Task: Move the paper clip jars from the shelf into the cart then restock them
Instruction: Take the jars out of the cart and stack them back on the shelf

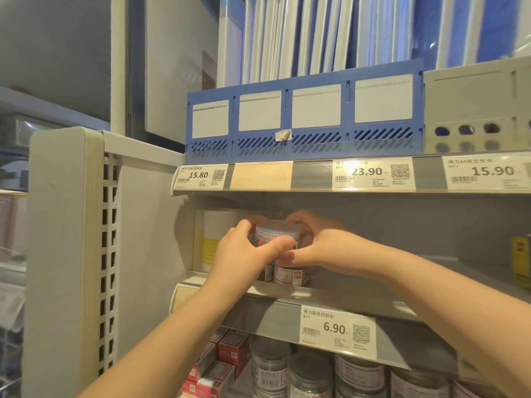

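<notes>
Both hands reach into the middle shelf (330, 297) and clasp one clear paper clip jar (274, 232). The left hand (244, 254) curls round its left side with the thumb across the front, and the right hand (324, 248) wraps its right side and back. The jar sits on top of a second jar (287, 275) near the shelf's left end, just beside a white and yellow box (214, 239).
</notes>
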